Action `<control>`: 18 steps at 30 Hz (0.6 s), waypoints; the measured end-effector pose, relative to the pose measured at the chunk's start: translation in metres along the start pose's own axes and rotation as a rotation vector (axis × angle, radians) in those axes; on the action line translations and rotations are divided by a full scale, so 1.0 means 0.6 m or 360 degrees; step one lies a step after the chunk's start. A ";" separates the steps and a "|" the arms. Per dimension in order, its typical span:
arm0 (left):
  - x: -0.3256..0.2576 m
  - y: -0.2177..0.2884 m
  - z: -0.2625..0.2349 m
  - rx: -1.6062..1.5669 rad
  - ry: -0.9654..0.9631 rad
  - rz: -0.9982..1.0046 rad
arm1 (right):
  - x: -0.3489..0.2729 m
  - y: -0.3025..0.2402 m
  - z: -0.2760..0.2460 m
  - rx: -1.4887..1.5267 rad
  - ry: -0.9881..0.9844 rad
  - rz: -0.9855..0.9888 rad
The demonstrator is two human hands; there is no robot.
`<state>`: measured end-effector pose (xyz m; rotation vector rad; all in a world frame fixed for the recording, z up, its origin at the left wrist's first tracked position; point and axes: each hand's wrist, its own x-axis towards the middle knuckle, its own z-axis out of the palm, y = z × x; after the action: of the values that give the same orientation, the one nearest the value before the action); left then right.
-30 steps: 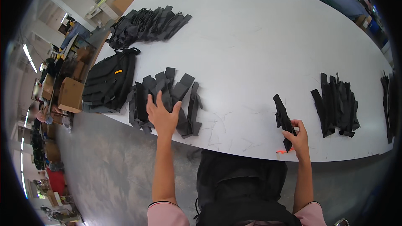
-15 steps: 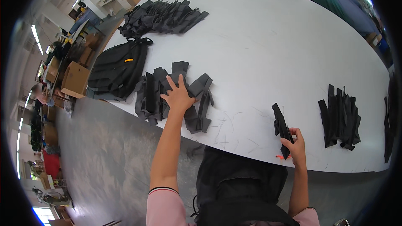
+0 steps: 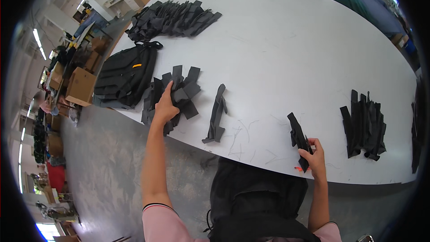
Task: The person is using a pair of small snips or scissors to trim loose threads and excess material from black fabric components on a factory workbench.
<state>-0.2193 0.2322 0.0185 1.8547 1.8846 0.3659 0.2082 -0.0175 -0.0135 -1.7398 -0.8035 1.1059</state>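
Note:
My left hand (image 3: 166,108) rests on a loose pile of dark grey fabric strips (image 3: 186,93) near the table's left front edge, index finger and thumb apart. To the right of that pile one grey fabric strip (image 3: 217,115) lies alone. My right hand (image 3: 315,157) is closed around a folded black fabric strip (image 3: 296,130), held tilted just over the front edge. A thin shiny bit shows by its fingers, too small to name. Beside that strip's lower end is a small orange item (image 3: 300,169), partly hidden. Farther right lies a row of black fabric strips (image 3: 365,125).
A black backpack (image 3: 125,76) lies at the left edge of the white table (image 3: 277,62). Behind it is a big heap of dark strips (image 3: 172,20). More black material (image 3: 415,130) sits at the far right. Loose threads (image 3: 242,136) are scattered near the front edge.
My left hand has moved left with much of the grey pile, leaving one strip apart on the table. My right hand and its black strip have barely shifted.

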 end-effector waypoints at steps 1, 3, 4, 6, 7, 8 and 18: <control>0.001 -0.010 -0.006 -0.0002 -0.0002 0.0002 | 0.001 0.001 0.003 -0.0002 0.0004 0.0000; -0.004 -0.013 -0.012 -0.0060 0.0024 -0.0007 | 0.004 0.007 0.007 0.0066 -0.0018 -0.0025; -0.007 -0.008 -0.018 -0.0093 0.0036 0.0032 | 0.004 0.008 0.006 0.0060 -0.0007 -0.0020; -0.009 0.009 -0.039 -0.0211 0.0051 0.0000 | 0.002 0.011 0.003 0.0019 0.0005 -0.0038; -0.006 0.012 -0.046 -0.0322 0.0076 -0.0038 | 0.001 0.010 0.000 0.0014 0.0009 -0.0035; 0.002 0.007 -0.046 -0.0427 0.0147 -0.0032 | 0.000 0.007 -0.002 0.0000 0.0001 -0.0010; -0.007 0.006 0.041 0.0686 0.0160 -0.0254 | -0.007 -0.010 0.014 0.0051 -0.0084 0.0052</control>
<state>-0.2039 0.2249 0.0001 1.9554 2.3042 -0.0055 0.1986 -0.0159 -0.0083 -1.7085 -0.7877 1.1852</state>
